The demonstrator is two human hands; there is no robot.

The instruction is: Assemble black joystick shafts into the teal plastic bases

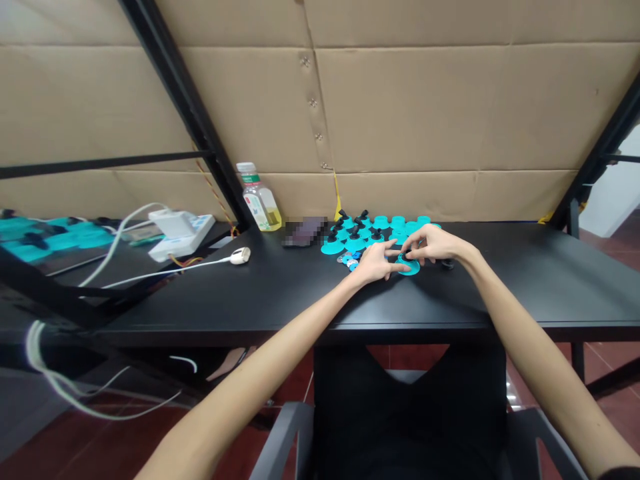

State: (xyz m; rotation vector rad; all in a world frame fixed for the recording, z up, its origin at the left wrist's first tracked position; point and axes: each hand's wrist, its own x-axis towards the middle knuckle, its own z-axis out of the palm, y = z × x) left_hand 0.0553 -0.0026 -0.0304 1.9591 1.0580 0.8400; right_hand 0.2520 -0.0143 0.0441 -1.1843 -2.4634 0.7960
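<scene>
Both my hands meet over a teal round disc [411, 268] lying on the black table [280, 293]. My left hand [377, 261] pinches at the disc's left edge with thumb and fingers curled. My right hand [433, 243] pinches a small black part [406, 255] on top of the disc. Just behind them lies a cluster of teal discs [373, 230], some fitted with black knobs, others bare. A few small blue and silver bits [349, 261] lie beside my left hand.
A drink bottle [260, 199], a blurred dark object [304, 233], a white power strip with adapter [180, 230] and a white cabled device [240, 255] sit at the left. Cardboard panels form the back wall. Black frame bars cross at left and right. More teal parts [45, 237] lie far left.
</scene>
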